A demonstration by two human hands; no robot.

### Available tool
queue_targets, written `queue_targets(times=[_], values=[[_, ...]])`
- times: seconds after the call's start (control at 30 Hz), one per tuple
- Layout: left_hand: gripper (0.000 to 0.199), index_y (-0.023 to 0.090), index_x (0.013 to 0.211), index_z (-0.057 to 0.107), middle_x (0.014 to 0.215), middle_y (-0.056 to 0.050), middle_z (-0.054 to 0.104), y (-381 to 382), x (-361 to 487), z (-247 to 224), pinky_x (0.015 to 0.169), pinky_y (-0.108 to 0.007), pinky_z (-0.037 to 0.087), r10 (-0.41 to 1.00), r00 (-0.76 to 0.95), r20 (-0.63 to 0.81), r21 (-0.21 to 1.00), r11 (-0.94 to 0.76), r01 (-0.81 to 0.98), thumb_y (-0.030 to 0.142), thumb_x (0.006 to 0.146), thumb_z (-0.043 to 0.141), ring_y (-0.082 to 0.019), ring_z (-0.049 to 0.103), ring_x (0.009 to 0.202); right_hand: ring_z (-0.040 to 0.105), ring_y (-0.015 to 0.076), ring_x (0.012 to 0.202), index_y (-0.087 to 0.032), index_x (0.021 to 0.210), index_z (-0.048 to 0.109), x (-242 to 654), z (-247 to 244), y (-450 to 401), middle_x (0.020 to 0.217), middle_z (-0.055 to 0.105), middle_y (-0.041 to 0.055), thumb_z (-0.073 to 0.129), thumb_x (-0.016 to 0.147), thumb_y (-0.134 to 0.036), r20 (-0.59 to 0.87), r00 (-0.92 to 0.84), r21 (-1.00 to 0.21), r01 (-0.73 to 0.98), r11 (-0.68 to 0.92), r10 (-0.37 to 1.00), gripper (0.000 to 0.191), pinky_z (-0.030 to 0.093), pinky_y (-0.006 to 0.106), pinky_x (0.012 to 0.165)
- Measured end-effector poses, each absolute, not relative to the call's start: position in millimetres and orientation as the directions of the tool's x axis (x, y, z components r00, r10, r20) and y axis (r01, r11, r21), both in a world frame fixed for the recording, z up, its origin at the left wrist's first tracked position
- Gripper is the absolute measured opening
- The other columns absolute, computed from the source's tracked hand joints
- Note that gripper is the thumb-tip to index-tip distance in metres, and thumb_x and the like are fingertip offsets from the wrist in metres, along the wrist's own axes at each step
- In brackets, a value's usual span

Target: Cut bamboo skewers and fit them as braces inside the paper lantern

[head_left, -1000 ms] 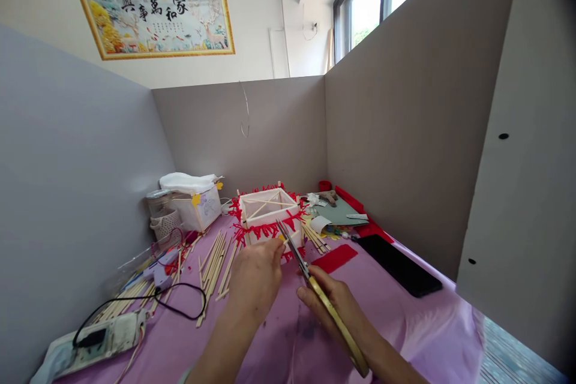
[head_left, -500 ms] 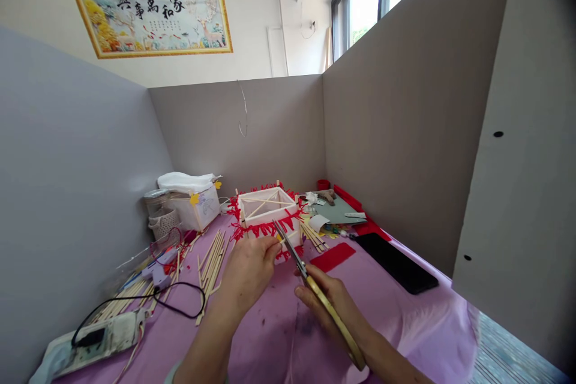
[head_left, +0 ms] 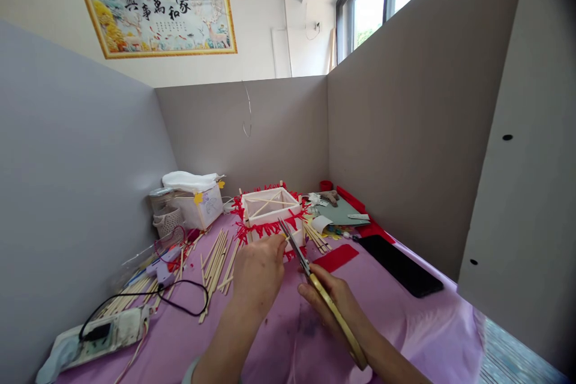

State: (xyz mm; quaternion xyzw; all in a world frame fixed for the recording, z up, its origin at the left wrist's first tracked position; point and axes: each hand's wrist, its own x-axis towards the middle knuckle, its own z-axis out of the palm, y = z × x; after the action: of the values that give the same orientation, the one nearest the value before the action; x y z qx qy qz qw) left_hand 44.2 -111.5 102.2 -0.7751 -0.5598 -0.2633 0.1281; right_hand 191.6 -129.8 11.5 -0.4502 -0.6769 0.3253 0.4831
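My right hand (head_left: pixel 330 294) is wrapped round a pair of scissors (head_left: pixel 336 317) with gold-coloured handles. Their metal blades point up and to the left, nearly closed, in front of a white box-shaped frame (head_left: pixel 294 212) trimmed with red fringe. Thin sticks cross over the frame's open top. My left hand (head_left: pixel 260 270) is closed in a pinch just left of the blades. Something small and pale shows at its fingertips, too small to name. The hand and blades hide part of the frame's near side.
Loose wooden sticks (head_left: pixel 215 267) lie left on the purple cloth (head_left: pixel 279 348), near a glue gun (head_left: pixel 162 270) and a power strip (head_left: pixel 121 330). To the right are a red strip (head_left: pixel 336 258) and a black phone (head_left: pixel 400 265). Grey partitions (head_left: pixel 243 150) enclose the table.
The view has shifted slightly, so the scene sits a little further right. My left hand has turned a little, its fingertips still beside the blades. The right hand keeps its hold on the scissors.
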Motion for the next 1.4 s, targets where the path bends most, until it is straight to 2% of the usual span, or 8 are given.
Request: queue_targets(times=[0.1, 0.23, 0.47, 0.7, 0.9, 1.03, 1.2, 1.4], values=[[0.029, 0.024, 0.080, 0.067, 0.072, -0.003, 0.071, -111, 44, 105, 0.058, -0.028, 0.035, 0.795, 0.272, 0.542, 0.072, -0.366, 0.928, 0.026, 0.089, 0.040, -0.019, 0.063, 0.064, 0.036, 0.0097, 0.053, -0.017, 0.097, 0.052, 193, 11, -131, 0.062, 0.038, -0.0045, 0.052, 0.084, -0.044, 0.352, -0.150, -0.880, 0.282, 0.382, 0.924, 0.030, 0.031, 0.021, 0.048], [0.028, 0.024, 0.082, 0.068, 0.076, -0.003, 0.072, -112, 42, 106, 0.060, -0.027, 0.037, 0.803, 0.303, 0.514, 0.108, -0.410, 0.906, 0.025, 0.089, 0.040, -0.018, 0.065, 0.070, 0.037, 0.0094, 0.053, -0.017, 0.094, 0.051, 195, 13, -134, 0.063, 0.039, -0.0044, 0.052, 0.084, -0.043, 0.341, -0.157, -0.885, 0.280, 0.373, 0.927, 0.028, 0.032, 0.021, 0.049], [0.026, 0.025, 0.084, 0.069, 0.078, -0.003, 0.072, -112, 41, 108, 0.062, -0.028, 0.039, 0.825, 0.310, 0.472, 0.084, -0.392, 0.916, 0.028, 0.088, 0.044, -0.020, 0.066, 0.072, 0.038, 0.0095, 0.055, -0.018, 0.086, 0.049, 196, 19, -137, 0.063, 0.040, -0.0041, 0.052, 0.084, -0.041, 0.329, -0.183, -0.870, 0.322, 0.373, 0.926, 0.023, 0.031, 0.021, 0.050], [0.027, 0.025, 0.081, 0.067, 0.077, -0.002, 0.072, -111, 40, 104, 0.061, -0.027, 0.037, 0.819, 0.329, 0.471, 0.082, -0.412, 0.907, 0.029, 0.089, 0.042, -0.019, 0.065, 0.070, 0.035, 0.0096, 0.056, -0.018, 0.090, 0.050, 195, 20, -138, 0.064, 0.039, -0.0042, 0.052, 0.084, -0.041, 0.344, -0.174, -0.879, 0.285, 0.382, 0.923, 0.024, 0.031, 0.022, 0.051], [0.031, 0.024, 0.083, 0.067, 0.078, -0.005, 0.071, -109, 43, 99, 0.060, -0.029, 0.035, 0.832, 0.279, 0.479, 0.056, -0.346, 0.937, 0.031, 0.090, 0.038, -0.021, 0.065, 0.070, 0.036, 0.0092, 0.054, -0.017, 0.087, 0.052, 193, 19, -134, 0.062, 0.040, -0.0040, 0.053, 0.084, -0.041, 0.343, -0.158, -0.889, 0.264, 0.374, 0.926, 0.024, 0.030, 0.021, 0.049], [0.026, 0.024, 0.092, 0.064, 0.079, -0.004, 0.071, -110, 45, 97, 0.059, -0.029, 0.035, 0.837, 0.228, 0.498, 0.079, -0.305, 0.949, 0.030, 0.090, 0.040, -0.021, 0.065, 0.071, 0.035, 0.0090, 0.054, -0.017, 0.092, 0.054, 193, 15, -132, 0.062, 0.040, -0.0041, 0.055, 0.083, -0.042, 0.349, -0.153, -0.887, 0.266, 0.378, 0.925, 0.027, 0.030, 0.021, 0.048], [0.031, 0.024, 0.081, 0.065, 0.073, -0.005, 0.070, -109, 46, 99, 0.056, -0.029, 0.031, 0.836, 0.227, 0.500, 0.036, -0.282, 0.959, 0.032, 0.090, 0.037, -0.021, 0.064, 0.066, 0.038, 0.0096, 0.055, -0.017, 0.097, 0.053, 194, 14, -131, 0.064, 0.043, -0.0036, 0.054, 0.083, -0.044, 0.336, -0.157, -0.880, 0.300, 0.369, 0.929, 0.030, 0.031, 0.021, 0.049], [0.028, 0.023, 0.081, 0.068, 0.070, -0.005, 0.070, -106, 41, 102, 0.058, -0.027, 0.033, 0.851, 0.251, 0.461, 0.130, -0.345, 0.930, 0.029, 0.088, 0.041, -0.018, 0.062, 0.064, 0.040, 0.0100, 0.057, -0.019, 0.094, 0.050, 197, 15, -131, 0.066, 0.044, -0.0034, 0.051, 0.084, -0.044, 0.332, -0.194, -0.863, 0.332, 0.380, 0.923, 0.027, 0.032, 0.021, 0.051]])
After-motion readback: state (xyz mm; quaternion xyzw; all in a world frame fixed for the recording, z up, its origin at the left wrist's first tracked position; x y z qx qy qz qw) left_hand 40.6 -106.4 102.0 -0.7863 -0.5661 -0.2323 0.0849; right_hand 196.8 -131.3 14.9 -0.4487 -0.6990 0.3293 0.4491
